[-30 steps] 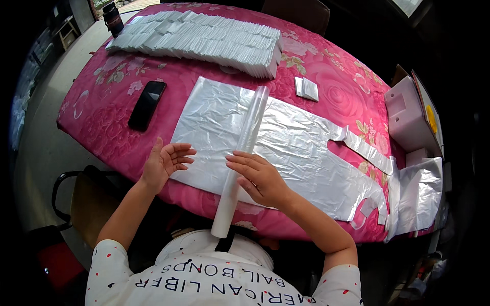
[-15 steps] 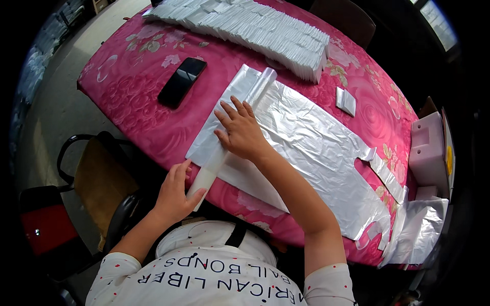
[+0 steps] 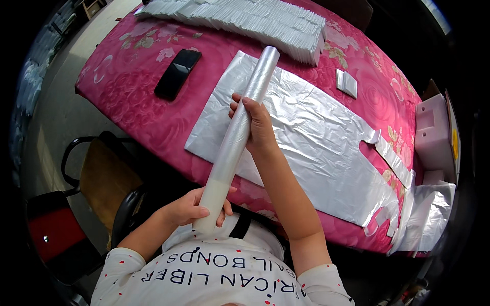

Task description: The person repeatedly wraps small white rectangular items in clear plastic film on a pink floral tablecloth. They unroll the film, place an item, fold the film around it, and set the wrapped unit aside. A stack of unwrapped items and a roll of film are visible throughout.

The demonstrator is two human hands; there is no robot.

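Note:
A long roll of clear plastic film (image 3: 235, 137) is lifted in both hands, slanting from near my lap up over the table. Around its lower, bare whitish end my left hand (image 3: 204, 208) is closed. My right hand (image 3: 256, 122) grips it near the middle, fingers wrapped around. Beneath it, a large silvery-white plastic bag (image 3: 311, 148) lies spread flat on the table, its cut handles toward the right edge. Part of the bag is hidden by the roll and my right arm.
A pink flowered cloth covers the table (image 3: 122, 92). Along the far side runs a long stack of folded white bags (image 3: 255, 25). A black phone (image 3: 177, 74), a small folded silvery packet (image 3: 346, 83), a white foam box (image 3: 433, 130) and a chair (image 3: 104, 178) surround the work.
The roll has come up off the bag and is now held in the air. My right hand has gone from lying on it to gripping it; my left hand has shifted nearer to me.

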